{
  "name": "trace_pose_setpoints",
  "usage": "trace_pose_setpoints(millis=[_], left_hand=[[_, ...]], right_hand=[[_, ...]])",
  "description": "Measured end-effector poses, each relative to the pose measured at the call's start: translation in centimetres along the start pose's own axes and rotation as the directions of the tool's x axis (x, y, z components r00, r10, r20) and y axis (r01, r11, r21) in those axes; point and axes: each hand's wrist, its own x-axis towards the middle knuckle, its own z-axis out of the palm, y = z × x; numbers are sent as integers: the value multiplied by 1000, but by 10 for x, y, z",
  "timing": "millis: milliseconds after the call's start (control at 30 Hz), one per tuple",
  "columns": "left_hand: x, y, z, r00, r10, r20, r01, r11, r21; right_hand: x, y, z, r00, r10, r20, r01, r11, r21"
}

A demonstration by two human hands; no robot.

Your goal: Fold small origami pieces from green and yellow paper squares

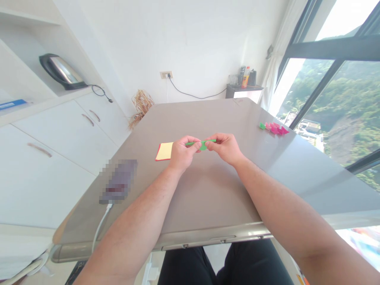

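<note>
Your left hand (pixel 184 153) and right hand (pixel 225 147) pinch one green paper (pixel 203 147) above one table (pixel 204 194). One yellow pad (pixel 164 151) lies beside your left hand; one green piece (pixel 262 126) and several pink pieces (pixel 275 128) sit rightward.

Green sheet (pixel 203 147) was matt, smooth paper; pink pcs (pixel 276 128) looked like paper too, creased. Yellow pad (pixel 164 151): flat matt paper. Table (pixel 208 194) had a smooth, semi-gloss top w/ soft reflections nr the window (pixel 350 95), which was clear glass. Kettle (pixel 61 71) showed shiny metal w/ blk plastic trim. Cupboard doors (pixel 53 130) were smooth, low-sheen; handles (pixel 40 149) looked like satin metal, approx. Curtain (pixel 272 73) was soft cloth, trousers (pixel 182 267) dk matt cloth. Dried plant (pixel 139 107) looked rough & strawy. Cable (pixel 100 221) was smooth plastic. Phone (pixel 120 180) was pixelated, so finish unclear.
</note>
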Motion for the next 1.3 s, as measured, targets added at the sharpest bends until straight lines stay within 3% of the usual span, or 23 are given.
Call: trace_pose_setpoints(millis=[400, 667, 833, 967, 1300], left_hand=[[1, 0, 0, 999, -27, -34, 26, 999, -31], [1, -1, -2, 998, -34, -49, 33, 999, -31], [3, -2, -2, 998, -37, -43, 36, 999, -33], [1, 1, -3, 999, -28, 22, 28, 999, 21], [-2, 7, 0, 992, 66, 111, -85, 982, 172]], right_hand=[[3, 5, -2, 1000, -7, -17, 9, 992, 126], [4, 6, -7, 999, -19, 34, 15, 992, 125], [3, 7, -6, 999, -33, 22, 32, 999, 31], [2, 7, -3, 998, -57, -26, 55, 995, -81], [-2, 3, 1, 999, -46, -2, 44, 972, -229]])
